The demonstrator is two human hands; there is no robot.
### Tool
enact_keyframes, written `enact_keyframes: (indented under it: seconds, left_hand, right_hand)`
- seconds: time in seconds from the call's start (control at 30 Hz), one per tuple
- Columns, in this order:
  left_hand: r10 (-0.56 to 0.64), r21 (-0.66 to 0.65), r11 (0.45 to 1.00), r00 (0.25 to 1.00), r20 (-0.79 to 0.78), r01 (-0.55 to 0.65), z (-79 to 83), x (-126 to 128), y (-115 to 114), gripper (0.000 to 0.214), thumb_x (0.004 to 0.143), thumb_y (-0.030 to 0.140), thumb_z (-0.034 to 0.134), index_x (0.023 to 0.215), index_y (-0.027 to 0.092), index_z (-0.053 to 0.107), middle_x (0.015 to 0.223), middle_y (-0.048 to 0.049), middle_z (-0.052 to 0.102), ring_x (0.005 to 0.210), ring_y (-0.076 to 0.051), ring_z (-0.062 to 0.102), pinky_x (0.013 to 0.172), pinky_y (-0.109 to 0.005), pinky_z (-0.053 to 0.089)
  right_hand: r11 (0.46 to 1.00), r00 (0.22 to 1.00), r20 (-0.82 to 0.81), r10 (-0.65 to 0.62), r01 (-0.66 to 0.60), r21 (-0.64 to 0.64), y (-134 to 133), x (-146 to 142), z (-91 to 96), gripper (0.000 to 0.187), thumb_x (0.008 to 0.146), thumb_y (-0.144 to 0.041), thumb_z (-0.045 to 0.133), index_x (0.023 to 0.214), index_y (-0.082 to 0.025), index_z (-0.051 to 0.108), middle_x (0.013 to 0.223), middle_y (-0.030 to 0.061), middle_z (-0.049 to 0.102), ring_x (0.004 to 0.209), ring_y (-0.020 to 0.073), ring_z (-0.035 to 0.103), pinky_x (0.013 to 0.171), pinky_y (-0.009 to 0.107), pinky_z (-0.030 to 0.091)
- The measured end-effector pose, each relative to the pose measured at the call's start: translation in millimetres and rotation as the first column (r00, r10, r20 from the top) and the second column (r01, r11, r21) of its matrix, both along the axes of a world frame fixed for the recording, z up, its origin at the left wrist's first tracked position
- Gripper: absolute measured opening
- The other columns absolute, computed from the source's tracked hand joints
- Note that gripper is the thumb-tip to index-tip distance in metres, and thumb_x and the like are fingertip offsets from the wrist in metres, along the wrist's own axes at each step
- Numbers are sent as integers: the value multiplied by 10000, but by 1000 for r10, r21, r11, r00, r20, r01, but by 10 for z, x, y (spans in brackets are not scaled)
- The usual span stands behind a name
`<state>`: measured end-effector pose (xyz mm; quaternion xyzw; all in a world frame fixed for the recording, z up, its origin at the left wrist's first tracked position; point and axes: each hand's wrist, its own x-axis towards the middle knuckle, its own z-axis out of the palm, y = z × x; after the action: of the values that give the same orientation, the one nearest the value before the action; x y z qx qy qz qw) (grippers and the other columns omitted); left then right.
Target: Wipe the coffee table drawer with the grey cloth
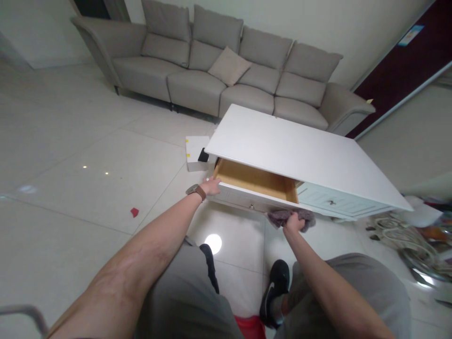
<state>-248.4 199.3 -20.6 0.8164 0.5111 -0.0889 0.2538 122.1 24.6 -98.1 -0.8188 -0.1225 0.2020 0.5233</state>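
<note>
A white coffee table (300,150) stands in front of me with its left drawer (254,181) pulled out, showing a bare wooden bottom. My left hand (211,187), with a brown-strapped watch on the wrist, rests on the drawer's left front corner, fingers curled over its edge. My right hand (294,221) is closed on a grey-purple cloth (282,216) pressed against the drawer's front at its right end. A second drawer (332,201) to the right stays closed.
A grey sectional sofa (226,70) with a loose cushion runs along the far wall. A small white box (196,151) sits on the floor by the table's left end. Cables and clutter (409,235) lie on the floor at right. A red scrap (134,212) lies on the tiles.
</note>
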Motion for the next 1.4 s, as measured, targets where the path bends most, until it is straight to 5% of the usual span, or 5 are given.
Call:
enact_keyframes:
  seconds: [0.33, 0.53, 0.7, 0.97, 1.4]
  left_hand:
    - [152, -28, 988, 985, -78, -154, 178, 93, -78, 635, 857, 441, 485, 1460, 251, 435, 1607, -188, 337, 1438, -502, 311, 1031, -637, 387]
    - [179, 37, 984, 982, -66, -177, 227, 110, -121, 536, 941, 471, 311, 1392, 267, 516, 1566, -186, 404, 1462, -435, 299, 1096, -683, 282]
    - [202, 42, 979, 979, -22, -201, 237, 97, -121, 505, 958, 467, 290, 1331, 272, 569, 1506, -172, 480, 1412, -415, 371, 1063, -649, 345]
    - [227, 120, 961, 960, 165, -248, 211, 148, -71, 484, 993, 468, 323, 1352, 239, 552, 1417, -163, 565, 1351, -380, 464, 1094, -651, 325]
    - [-315, 270, 929, 924, 219, 253, 221, 805, -162, 694, 746, 329, 701, 1421, 252, 559, 1387, -103, 598, 1282, -327, 520, 1105, -476, 392]
  right_hand:
    - [972, 986, 48, 158, -164, 167, 750, -1549, -21, 189, 708, -308, 671, 844, -248, 555, 889, 64, 691, 1000, 271, 657, 840, 320, 551]
    - [904, 901, 152, 408, -421, 73, 971, -1979, 460, 189, 792, -374, 628, 900, -250, 536, 1017, 70, 596, 1066, 287, 587, 993, 411, 459]
    - [805, 761, 275, 588, -585, -101, 1123, -1935, 874, 211, 884, -424, 571, 960, -228, 580, 1089, 80, 591, 1061, 289, 563, 1033, 472, 393]
    - [268, 35, 346, 937, -707, -654, 1128, -1642, 1041, 365, 970, -388, 489, 1233, -201, 660, 1251, 122, 640, 1169, 284, 505, 1029, 426, 392]
    - [189, -111, 569, 815, -878, -441, 875, -826, 1016, 185, 911, -231, 575, 992, -195, 737, 1217, 91, 667, 1132, 214, 605, 1008, 349, 452]
